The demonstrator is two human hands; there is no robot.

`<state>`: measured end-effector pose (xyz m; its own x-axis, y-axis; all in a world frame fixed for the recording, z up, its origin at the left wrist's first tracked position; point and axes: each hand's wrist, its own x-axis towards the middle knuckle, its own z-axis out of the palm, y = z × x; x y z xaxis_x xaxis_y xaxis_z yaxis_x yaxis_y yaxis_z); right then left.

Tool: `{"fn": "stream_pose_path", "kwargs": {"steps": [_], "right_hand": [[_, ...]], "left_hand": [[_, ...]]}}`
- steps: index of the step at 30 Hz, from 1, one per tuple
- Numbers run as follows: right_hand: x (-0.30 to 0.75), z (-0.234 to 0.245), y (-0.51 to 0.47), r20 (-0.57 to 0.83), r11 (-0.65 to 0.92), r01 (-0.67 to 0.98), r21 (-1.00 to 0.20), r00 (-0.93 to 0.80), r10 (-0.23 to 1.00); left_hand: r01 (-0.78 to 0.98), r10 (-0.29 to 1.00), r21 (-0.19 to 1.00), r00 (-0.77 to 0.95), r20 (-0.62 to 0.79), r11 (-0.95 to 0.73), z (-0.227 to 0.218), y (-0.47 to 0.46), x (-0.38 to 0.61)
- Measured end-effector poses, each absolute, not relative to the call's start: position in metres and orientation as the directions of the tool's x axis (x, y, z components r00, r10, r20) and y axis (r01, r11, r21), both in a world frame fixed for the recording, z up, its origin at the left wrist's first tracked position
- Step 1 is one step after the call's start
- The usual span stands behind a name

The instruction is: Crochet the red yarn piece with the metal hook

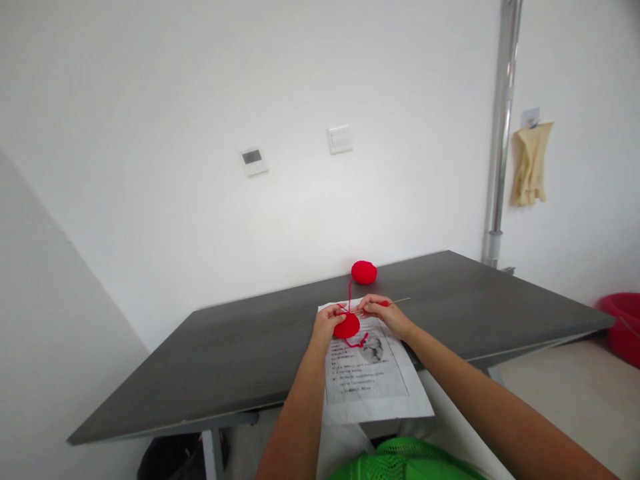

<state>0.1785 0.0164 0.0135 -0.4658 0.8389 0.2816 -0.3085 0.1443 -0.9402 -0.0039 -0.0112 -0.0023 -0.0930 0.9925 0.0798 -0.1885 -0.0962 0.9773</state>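
My left hand is closed on the edge of a round red crochet piece, with a short red yarn tail hanging below it. In my right hand is a thin crochet hook, its shaft sticking out to the right past the fingers. The hook's tip meets the top of the red piece between my hands, where fingers and yarn hide the detail. A red yarn strand runs from there up to a red ball of yarn at the table's back edge.
Under my hands a printed sheet hangs over the front edge of the dark table. Behind stands a white wall with a switch. A metal pole, hanging gloves and a red bucket are at right.
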Motion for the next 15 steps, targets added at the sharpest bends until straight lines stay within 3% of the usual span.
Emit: {"fn": "stream_pose_path", "kwargs": {"steps": [15], "right_hand": [[0.1759, 0.0136, 0.0146, 0.346, 0.274, -0.223, -0.936, -0.427, 0.835]], "left_hand": [[-0.134, 0.984, 0.979, -0.113, 0.138, -0.153, -0.0035, -0.0099, -0.0051]]}}
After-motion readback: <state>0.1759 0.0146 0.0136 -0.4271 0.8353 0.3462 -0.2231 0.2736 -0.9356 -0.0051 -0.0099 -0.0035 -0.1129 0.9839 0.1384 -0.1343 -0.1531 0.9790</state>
